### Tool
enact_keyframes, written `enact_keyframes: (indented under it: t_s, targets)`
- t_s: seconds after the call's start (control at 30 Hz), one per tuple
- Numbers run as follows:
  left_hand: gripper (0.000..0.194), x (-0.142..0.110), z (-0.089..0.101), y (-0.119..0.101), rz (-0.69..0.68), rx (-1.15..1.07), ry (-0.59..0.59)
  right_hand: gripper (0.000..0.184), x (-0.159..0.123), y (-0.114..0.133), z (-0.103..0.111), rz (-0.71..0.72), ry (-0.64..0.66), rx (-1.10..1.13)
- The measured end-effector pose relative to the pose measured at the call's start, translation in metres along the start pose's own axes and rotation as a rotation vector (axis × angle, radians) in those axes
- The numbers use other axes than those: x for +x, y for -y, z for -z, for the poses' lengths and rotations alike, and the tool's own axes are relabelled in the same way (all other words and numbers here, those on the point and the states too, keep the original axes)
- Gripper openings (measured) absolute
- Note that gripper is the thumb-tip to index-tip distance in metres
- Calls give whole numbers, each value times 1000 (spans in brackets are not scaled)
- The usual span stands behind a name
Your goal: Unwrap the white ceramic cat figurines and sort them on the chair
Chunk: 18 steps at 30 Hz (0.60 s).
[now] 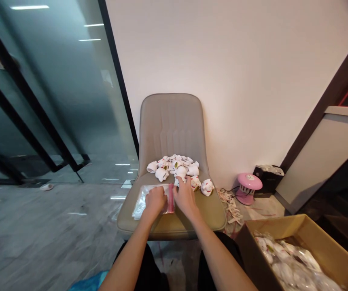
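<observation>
My left hand (155, 199) rests on clear plastic zip bags (139, 206) with a red zip strip, lying on the chair seat. Its fingers are curled down onto the plastic, and the fingertips are hidden. Just right of the strip is my right hand (185, 195), thumb and fingers apart, reaching toward white cat-like figurines. One figurine (195, 183) stands beside its fingers, another (207, 187) farther right. Beyond both hands, a pile of small white figurines (180, 162) with red and gold marks covers the back of the seat.
The grey-green chair (171, 117) stands against a wall. On the right floor sits an open cardboard box (289, 224) of bagged white figurines. A pink lamp-like device (249, 182), a black box (268, 178) and paper strips (233, 208) lie behind it. Glass doors (55, 89) are left.
</observation>
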State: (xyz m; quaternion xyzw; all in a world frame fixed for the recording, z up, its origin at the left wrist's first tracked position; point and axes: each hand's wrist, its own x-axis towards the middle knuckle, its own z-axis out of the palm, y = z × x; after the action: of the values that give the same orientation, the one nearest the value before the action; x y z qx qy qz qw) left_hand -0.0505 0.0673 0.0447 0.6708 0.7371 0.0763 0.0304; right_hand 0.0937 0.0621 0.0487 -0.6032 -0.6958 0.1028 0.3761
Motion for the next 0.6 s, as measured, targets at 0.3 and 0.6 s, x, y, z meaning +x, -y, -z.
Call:
enact_keyframes:
  t_s: [0.3, 0.6]
  targets:
    - [23, 23, 0, 19, -140, -84, -328, 36, 8, -11, -12, -48, 209, -164]
    - [33, 93, 1, -22, -232, 181, -506, 34, 8, -16, -18, 7, 203, -207]
